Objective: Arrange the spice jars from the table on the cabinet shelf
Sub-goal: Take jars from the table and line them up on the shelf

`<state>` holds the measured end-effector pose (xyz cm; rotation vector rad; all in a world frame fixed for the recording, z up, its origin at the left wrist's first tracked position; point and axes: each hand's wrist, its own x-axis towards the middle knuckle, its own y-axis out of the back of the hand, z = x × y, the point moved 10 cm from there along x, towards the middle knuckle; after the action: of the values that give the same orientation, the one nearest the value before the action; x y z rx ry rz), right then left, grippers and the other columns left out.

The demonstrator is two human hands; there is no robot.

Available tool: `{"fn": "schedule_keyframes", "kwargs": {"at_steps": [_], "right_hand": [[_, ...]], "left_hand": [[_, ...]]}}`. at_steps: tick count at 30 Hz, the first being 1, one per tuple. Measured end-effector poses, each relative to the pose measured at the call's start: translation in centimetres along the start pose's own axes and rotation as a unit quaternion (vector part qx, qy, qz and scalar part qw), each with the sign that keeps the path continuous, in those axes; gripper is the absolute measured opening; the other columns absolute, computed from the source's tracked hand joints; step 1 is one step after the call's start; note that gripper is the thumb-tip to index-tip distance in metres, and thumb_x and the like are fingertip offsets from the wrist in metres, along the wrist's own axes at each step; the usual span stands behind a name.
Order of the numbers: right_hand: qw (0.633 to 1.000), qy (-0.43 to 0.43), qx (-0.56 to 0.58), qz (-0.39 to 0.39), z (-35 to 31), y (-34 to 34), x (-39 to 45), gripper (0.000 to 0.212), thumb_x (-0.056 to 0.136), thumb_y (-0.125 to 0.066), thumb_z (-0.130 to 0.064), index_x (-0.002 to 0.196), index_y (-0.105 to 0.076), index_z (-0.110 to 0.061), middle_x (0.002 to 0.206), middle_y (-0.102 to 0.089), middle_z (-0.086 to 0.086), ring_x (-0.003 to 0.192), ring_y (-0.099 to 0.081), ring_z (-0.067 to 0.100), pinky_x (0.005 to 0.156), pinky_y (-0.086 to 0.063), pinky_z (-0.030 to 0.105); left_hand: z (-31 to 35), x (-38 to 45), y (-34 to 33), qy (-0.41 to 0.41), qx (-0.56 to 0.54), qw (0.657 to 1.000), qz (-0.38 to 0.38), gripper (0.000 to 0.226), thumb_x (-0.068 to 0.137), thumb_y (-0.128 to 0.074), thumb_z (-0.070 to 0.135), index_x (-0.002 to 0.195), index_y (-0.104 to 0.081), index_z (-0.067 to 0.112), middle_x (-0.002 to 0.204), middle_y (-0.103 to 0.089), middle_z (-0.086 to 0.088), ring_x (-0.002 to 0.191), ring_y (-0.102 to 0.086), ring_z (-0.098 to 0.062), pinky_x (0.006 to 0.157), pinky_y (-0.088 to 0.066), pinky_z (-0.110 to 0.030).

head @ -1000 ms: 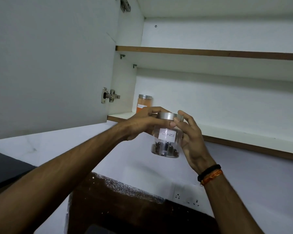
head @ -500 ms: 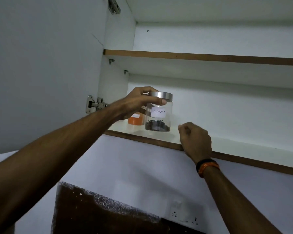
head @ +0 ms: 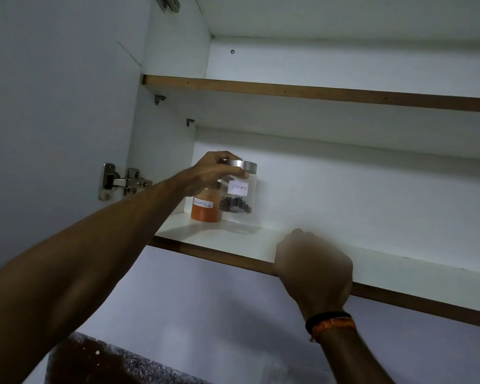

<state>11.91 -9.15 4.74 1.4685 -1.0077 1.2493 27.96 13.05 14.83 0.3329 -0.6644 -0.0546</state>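
A clear jar labelled "Cloves" (head: 239,199), with a metal lid and dark cloves at the bottom, stands at the back left of the lower cabinet shelf (head: 233,239). My left hand (head: 214,173) grips its lid from above. Just left of it, touching or nearly so, stands a jar of orange powder (head: 204,210) with a white label, its top hidden behind my left hand. My right hand (head: 313,267) is at the shelf's front edge, fingers curled, holding nothing that I can see.
The white cabinet door (head: 58,106) hangs open on the left on a metal hinge (head: 122,181). An upper shelf (head: 316,91) runs above. The lower shelf stretches bare to the right of the jars. A dark speckled counter (head: 100,361) lies below.
My left hand carried the cloves jar up from chest height and set it on the shelf beside the orange jar. My right hand let go of the jar and dropped to the shelf edge.
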Motion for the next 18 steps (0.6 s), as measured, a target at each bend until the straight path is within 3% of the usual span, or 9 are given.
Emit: {"fn": "schedule_keyframes", "kwargs": {"at_steps": [4, 7, 13, 18], "right_hand": [[1.0, 0.017, 0.0, 0.02, -0.1, 0.2, -0.2, 0.029, 0.086, -0.057, -0.024, 0.057, -0.057, -0.017, 0.047, -0.049, -0.002, 0.04, -0.041, 0.017, 0.044, -0.04, 0.024], [0.999, 0.028, 0.002, 0.03, -0.1, 0.1, -0.2, 0.029, 0.085, -0.056, -0.024, 0.058, -0.057, -0.017, 0.047, -0.049, -0.002, 0.04, -0.041, 0.017, 0.045, -0.039, 0.023], [0.998, 0.036, -0.009, 0.046, -0.3, 0.3, -0.2, 0.03, 0.085, -0.053, -0.026, 0.056, -0.053, -0.018, 0.047, -0.047, -0.003, 0.04, -0.037, 0.017, 0.049, -0.024, 0.021], [0.998, 0.041, 0.001, 0.044, -0.2, 0.0, -0.3, 0.029, 0.085, -0.055, -0.027, 0.057, -0.057, -0.017, 0.047, -0.05, -0.002, 0.04, -0.039, 0.016, 0.05, -0.027, 0.02]], "left_hand": [[-0.9, 1.3, -0.7, -0.027, 0.027, 0.999, -0.005, 0.04, 0.083, -0.077, 0.013, 0.12, -0.062, 0.01, 0.113, -0.064, -0.009, 0.096, -0.067, -0.022, 0.063, -0.058, -0.023], [-1.5, 2.3, -1.2, -0.055, 0.05, 0.997, -0.006, 0.042, 0.083, -0.077, 0.011, 0.122, -0.061, 0.009, 0.119, -0.06, -0.013, 0.102, -0.065, -0.026, 0.067, -0.059, -0.025], [-3.7, 3.3, -2.8, -0.043, 0.087, 0.995, -0.028, 0.045, 0.077, -0.083, 0.014, 0.119, -0.065, 0.015, 0.123, -0.059, -0.01, 0.101, -0.066, -0.024, 0.067, -0.058, -0.021], [-5.3, 3.2, -3.5, -0.052, 0.131, 0.99, -0.025, 0.043, 0.08, -0.081, 0.015, 0.12, -0.064, 0.011, 0.125, -0.061, -0.009, 0.113, -0.061, -0.029, 0.092, -0.058, -0.046]]}}
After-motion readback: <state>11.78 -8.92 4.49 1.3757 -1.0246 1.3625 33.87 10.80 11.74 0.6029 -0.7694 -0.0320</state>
